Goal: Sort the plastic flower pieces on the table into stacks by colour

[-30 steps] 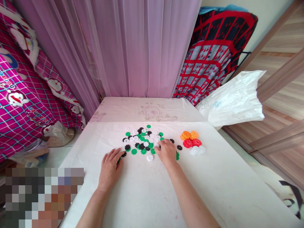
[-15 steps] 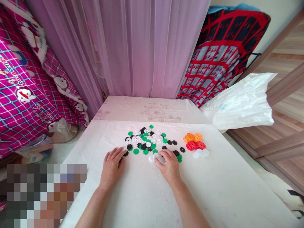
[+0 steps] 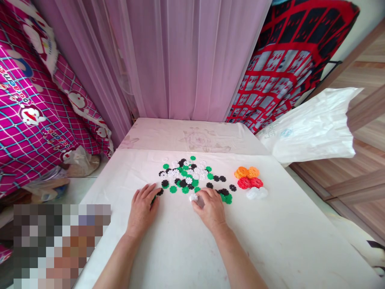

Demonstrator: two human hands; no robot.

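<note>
A scatter of green, black and white flower-shaped plastic discs [image 3: 188, 176] lies on the white table [image 3: 270, 241]. My right hand [image 3: 210, 208] rests at the near edge of that scatter, its fingertips pinching a white disc [image 3: 193, 197]. My left hand [image 3: 142, 210] lies flat on the table to the left, fingers touching a green and a black disc [image 3: 159, 192]. To the right sit three small sorted stacks: orange discs [image 3: 247, 172], red discs [image 3: 249, 183] and white discs [image 3: 256, 193].
A pink curtain [image 3: 186, 60] hangs behind the table. Pink patterned bedding [image 3: 33, 112] is piled at the left, a red and black blanket [image 3: 288, 60] at the back right. A white plastic bag [image 3: 313, 128] lies beside the table's right edge.
My right hand has drawn back from the disc scatter toward me, taking hold of a white disc. My left hand has stayed in place. The view has shifted slightly.
</note>
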